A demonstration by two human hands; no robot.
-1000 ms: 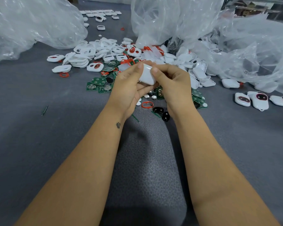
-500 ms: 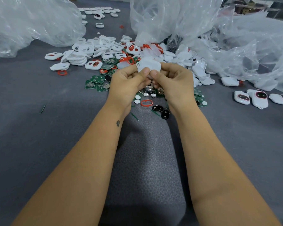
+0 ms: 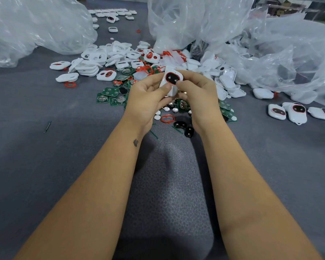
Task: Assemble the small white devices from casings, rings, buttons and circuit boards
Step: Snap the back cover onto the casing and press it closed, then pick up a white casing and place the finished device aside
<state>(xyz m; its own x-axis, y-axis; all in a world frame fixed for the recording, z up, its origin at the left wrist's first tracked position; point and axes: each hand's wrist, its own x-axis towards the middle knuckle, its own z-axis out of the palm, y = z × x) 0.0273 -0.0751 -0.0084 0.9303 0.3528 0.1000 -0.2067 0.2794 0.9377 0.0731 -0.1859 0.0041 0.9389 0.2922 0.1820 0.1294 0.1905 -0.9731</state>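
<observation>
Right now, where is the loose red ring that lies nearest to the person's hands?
In the head view, the loose red ring lies on the grey mat between the two wrists, just left of the black button pads.

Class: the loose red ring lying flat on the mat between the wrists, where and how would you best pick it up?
Pinch the red ring from above, on its near rim. It lies flat and open-centred, so one fingertip can drop inside; coin cells crowd its far side.

Assembly workshop: casings [image 3: 94, 61], circuit boards [image 3: 111, 91], plastic bags [image 3: 36, 25] heaped.
</observation>
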